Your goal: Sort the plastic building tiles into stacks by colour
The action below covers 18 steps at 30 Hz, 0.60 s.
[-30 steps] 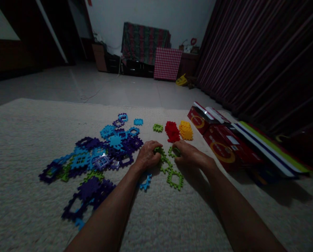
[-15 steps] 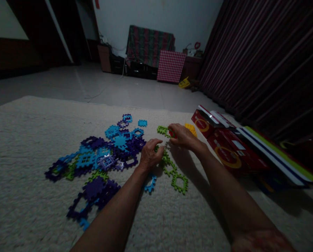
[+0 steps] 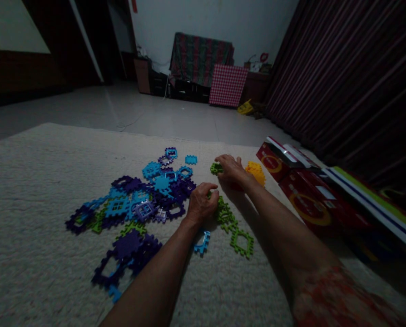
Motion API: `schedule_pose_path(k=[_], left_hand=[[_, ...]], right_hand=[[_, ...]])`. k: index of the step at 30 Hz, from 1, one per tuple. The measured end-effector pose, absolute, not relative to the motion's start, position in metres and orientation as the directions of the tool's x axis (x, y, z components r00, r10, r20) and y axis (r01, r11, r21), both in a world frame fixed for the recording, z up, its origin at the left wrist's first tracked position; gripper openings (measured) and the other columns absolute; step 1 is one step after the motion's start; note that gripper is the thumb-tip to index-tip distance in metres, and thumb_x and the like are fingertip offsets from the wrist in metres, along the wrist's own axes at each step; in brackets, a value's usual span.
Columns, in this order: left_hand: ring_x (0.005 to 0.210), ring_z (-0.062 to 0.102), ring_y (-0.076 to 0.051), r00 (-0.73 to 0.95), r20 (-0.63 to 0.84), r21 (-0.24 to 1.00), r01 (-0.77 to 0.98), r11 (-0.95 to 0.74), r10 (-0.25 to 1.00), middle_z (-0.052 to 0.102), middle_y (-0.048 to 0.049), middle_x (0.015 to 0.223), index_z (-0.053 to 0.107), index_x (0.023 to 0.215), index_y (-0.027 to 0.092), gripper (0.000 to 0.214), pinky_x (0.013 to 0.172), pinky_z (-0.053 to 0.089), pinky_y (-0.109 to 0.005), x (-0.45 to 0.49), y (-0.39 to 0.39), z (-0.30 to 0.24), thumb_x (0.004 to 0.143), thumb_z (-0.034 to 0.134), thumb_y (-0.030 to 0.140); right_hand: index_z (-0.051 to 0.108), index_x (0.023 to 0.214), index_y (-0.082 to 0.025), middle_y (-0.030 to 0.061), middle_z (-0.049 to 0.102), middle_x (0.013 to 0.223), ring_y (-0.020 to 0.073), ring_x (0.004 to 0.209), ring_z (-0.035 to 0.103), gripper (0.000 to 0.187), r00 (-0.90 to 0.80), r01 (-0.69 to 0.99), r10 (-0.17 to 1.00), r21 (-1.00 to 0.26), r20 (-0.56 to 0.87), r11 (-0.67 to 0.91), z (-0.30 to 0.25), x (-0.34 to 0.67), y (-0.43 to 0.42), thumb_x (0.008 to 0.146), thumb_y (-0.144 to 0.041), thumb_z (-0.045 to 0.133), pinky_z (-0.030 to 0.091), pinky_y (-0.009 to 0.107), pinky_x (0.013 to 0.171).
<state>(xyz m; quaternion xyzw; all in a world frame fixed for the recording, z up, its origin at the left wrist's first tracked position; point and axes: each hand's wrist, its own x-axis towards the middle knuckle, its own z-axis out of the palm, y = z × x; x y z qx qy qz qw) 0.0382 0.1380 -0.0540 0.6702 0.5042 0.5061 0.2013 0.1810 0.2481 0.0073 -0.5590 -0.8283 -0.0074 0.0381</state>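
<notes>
My left hand (image 3: 203,202) is low over the cream mat, thumb and index finger curled around the edge of a green toothed building piece; the fingers partly hide it. Just right of this hand, several green interlocking pieces (image 3: 226,215) lie in a row, ending in a green open frame (image 3: 242,243). Farther forward, my right hand (image 3: 230,169) reaches palm down with its fingers apart. Its fingertips are at another green piece (image 3: 216,168), partly covered. Something red shows dimly beneath that hand. Beyond its wrist are yellow pieces (image 3: 255,172). A light-blue piece (image 3: 202,242) lies beside my left forearm.
A heap of purple and blue toothed pieces (image 3: 162,185) spreads left of my left hand. One blue piece (image 3: 191,159) lies apart at the back. Red boxes (image 3: 303,195) stand along the right, before a dark curtain (image 3: 346,68). The mat (image 3: 63,154) ends at a tiled floor.
My right hand has moved slightly left, covering more of the far green piece. My left hand keeps its place by the green row. The whole view has shifted slightly.
</notes>
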Motion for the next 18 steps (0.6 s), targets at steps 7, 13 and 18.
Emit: schedule_pose_path(k=[7, 13, 18], left_hand=[[0.086, 0.071, -0.018, -0.06, 0.449, 0.809, 0.452, -0.377, 0.892, 0.077, -0.0067, 0.094, 0.075, 0.094, 0.016, 0.018, 0.085, 0.056, -0.03, 0.038, 0.139, -0.055, 0.081, 0.062, 0.014], [0.088, 0.071, -0.017, -0.086, 0.382, 0.858, 0.402, -0.319, 0.92, 0.077, -0.0061, 0.098, 0.075, 0.094, 0.017, 0.019, 0.084, 0.056, -0.029, 0.038, 0.139, -0.052, 0.083, 0.06, 0.014], [0.091, 0.072, -0.018, -0.111, 0.366, 0.87, 0.394, -0.297, 0.924, 0.077, -0.0056, 0.098, 0.076, 0.093, 0.018, 0.023, 0.088, 0.056, -0.029, 0.037, 0.139, -0.049, 0.084, 0.055, 0.012]], right_hand=[[0.052, 0.138, -0.018, 0.0172, 0.053, 0.143, 0.0375, 0.137, 0.036, 0.06, -0.406, 0.913, 0.913, 0.07, 0.051, 0.402, 0.005, 0.177, 0.253, 0.079, -0.019, 0.062, 0.015, 0.07, 0.112], [0.044, 0.146, -0.022, 0.018, 0.055, 0.141, 0.0418, 0.145, 0.026, 0.079, -0.36, 0.913, 0.924, 0.156, -0.127, 0.377, 0.019, 0.163, 0.268, 0.073, -0.02, 0.072, 0.013, 0.069, 0.113], [0.047, 0.144, -0.026, 0.0165, 0.058, 0.134, 0.0404, 0.137, 0.038, 0.079, -0.326, 0.921, 0.93, 0.167, -0.17, 0.353, 0.022, 0.157, 0.275, 0.071, -0.022, 0.076, 0.02, 0.068, 0.112]])
